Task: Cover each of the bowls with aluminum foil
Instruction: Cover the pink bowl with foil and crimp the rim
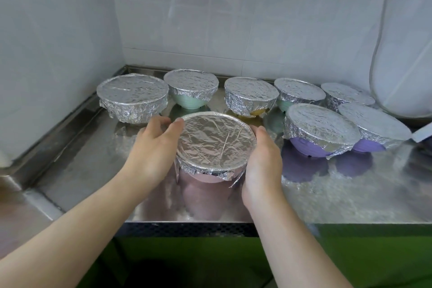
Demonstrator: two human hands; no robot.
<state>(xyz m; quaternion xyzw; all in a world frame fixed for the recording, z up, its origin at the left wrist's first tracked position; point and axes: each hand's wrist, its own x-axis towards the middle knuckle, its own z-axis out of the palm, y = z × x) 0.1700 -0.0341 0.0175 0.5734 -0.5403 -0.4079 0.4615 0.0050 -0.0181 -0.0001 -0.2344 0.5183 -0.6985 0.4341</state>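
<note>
On the counter, in front of seven foil-covered bowls, we clasp the pink bowl under its foil, left hand and right hand curled round its sides.

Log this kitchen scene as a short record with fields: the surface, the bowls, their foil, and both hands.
surface: steel counter in a tiled corner
bowls in view: eight, all foil-covered
held bowl: pink bowl, foil top smooth, edges folded under the rim
left hand: fingers curled on the bowl's left rim
right hand: cupping its right side
others: green bowl, purple bowl
</note>
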